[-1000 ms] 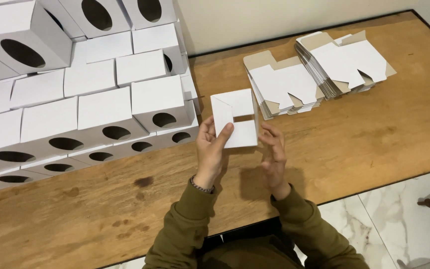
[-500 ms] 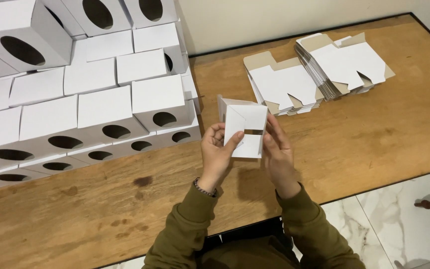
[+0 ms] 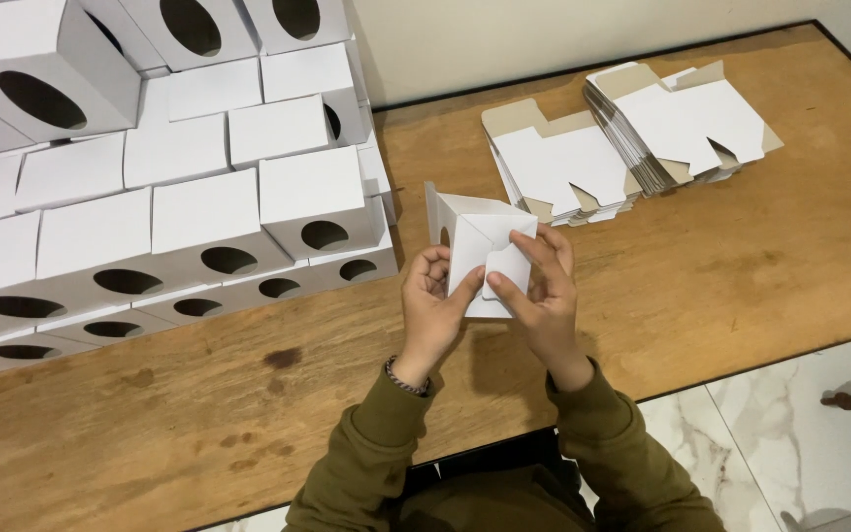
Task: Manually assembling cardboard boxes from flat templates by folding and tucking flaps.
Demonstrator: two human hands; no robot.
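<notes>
A small white cardboard box [image 3: 477, 236], partly folded with its flaps standing out, is held above the wooden table [image 3: 741, 266] in front of me. My left hand [image 3: 432, 307] grips its left side from below. My right hand [image 3: 542, 291] holds the right side, its fingers pressing on a flap at the box's near end. Both sleeves are olive green, and a bead bracelet sits on my left wrist.
A large stack of folded white boxes with oval holes [image 3: 150, 187] fills the table's left and back. Two piles of flat box blanks [image 3: 563, 172] [image 3: 687, 123] lie at the back right. Marble floor [image 3: 800, 433] shows past the table's near edge.
The flat blank has been opened into a box shape and turned, and both hands have shifted onto its near end, folding the flaps.
</notes>
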